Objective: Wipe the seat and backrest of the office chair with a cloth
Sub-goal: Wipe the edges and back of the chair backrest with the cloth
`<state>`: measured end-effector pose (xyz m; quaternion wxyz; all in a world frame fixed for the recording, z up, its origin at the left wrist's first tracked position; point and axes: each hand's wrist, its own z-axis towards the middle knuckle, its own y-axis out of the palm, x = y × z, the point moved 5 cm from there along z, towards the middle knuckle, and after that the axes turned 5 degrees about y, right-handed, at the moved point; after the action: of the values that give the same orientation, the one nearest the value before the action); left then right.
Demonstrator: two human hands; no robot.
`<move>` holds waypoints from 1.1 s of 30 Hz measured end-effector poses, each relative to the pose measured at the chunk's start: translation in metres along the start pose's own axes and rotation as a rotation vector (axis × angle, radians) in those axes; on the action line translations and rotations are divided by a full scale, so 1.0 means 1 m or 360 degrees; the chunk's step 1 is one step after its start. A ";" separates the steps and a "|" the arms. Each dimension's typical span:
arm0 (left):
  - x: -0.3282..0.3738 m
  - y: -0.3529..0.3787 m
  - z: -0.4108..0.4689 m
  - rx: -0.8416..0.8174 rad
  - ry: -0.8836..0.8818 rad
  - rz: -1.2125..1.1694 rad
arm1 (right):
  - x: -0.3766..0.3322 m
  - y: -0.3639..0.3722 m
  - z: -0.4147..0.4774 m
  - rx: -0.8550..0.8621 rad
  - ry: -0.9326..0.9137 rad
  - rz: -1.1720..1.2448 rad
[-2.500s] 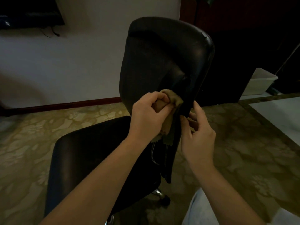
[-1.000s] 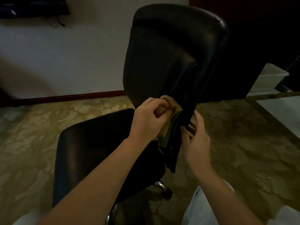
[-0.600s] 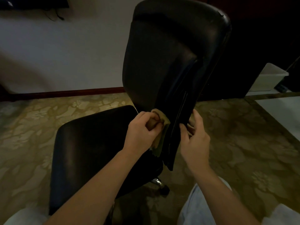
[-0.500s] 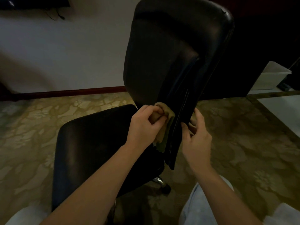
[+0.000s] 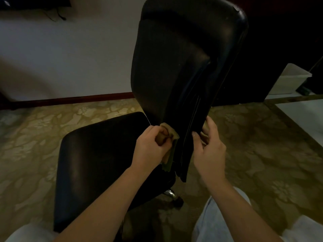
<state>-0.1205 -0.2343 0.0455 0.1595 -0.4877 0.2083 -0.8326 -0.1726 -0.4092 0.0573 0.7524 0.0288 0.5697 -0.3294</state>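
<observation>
A black office chair stands before me, its tall backrest (image 5: 174, 63) turned edge-on and its seat (image 5: 97, 159) spreading to the left. My left hand (image 5: 152, 147) is shut on a tan cloth (image 5: 170, 145) and presses it against the backrest's lower front face, just above the seat. My right hand (image 5: 209, 151) holds the lower rear edge of the backrest, thumb on the edge and fingers behind it. The cloth's tail hangs down between hand and backrest.
Patterned yellow-green carpet (image 5: 262, 154) surrounds the chair. A white wall with a dark red skirting board (image 5: 70, 99) lies behind. A pale plastic bin (image 5: 290, 79) stands at the right by dark furniture. A chair caster (image 5: 176, 200) shows under the seat. My knees are at the bottom edge.
My left hand with the cloth has slid down the backrest's front towards the seat. My right hand stays on the rear edge. The view has moved slightly closer.
</observation>
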 end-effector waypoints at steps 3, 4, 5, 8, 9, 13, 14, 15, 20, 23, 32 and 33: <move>0.010 -0.003 0.005 0.0041 0.0088 0.0043 | 0.002 0.001 -0.001 0.0015 0.0012 -0.0014; 0.018 -0.005 0.010 0.0079 0.0135 0.0042 | 0.002 0.001 -0.001 0.0018 0.0014 -0.0014; 0.027 -0.007 0.017 0.0116 0.0184 0.0040 | 0.002 0.001 -0.001 0.0020 0.0013 -0.0016; 0.049 -0.012 0.037 0.0176 0.0319 0.0050 | 0.002 0.001 -0.001 0.0002 0.0030 0.0004; 0.053 -0.013 0.042 0.0173 0.0357 0.0058 | 0.003 0.001 0.000 -0.0006 0.0037 0.0019; 0.048 -0.013 0.041 0.0125 0.0356 0.0044 | 0.003 0.002 0.000 -0.0025 0.0058 0.0059; 0.042 -0.012 0.037 0.0111 0.0324 0.0026 | 0.002 0.002 0.000 -0.0023 0.0048 0.0045; 0.035 -0.010 0.031 0.0085 0.0287 0.0010 | 0.002 0.001 0.000 -0.0021 0.0034 0.0022; 0.004 -0.006 0.008 -0.0129 0.0080 -0.0008 | 0.002 -0.001 0.000 0.0004 -0.0013 -0.0038; 0.004 -0.010 0.006 -0.0148 0.0074 -0.0008 | 0.001 0.000 -0.001 0.0007 -0.0020 -0.0018; 0.041 -0.017 0.025 0.0076 0.0295 0.0097 | 0.001 0.000 -0.005 -0.0011 0.0008 -0.0011; 0.039 -0.017 0.022 0.0082 0.0287 0.0083 | 0.001 0.000 -0.006 -0.0005 0.0001 -0.0016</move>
<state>-0.1201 -0.2421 0.0926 0.1743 -0.4010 0.2131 -0.8737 -0.1775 -0.4069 0.0548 0.7505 0.0249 0.5707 -0.3323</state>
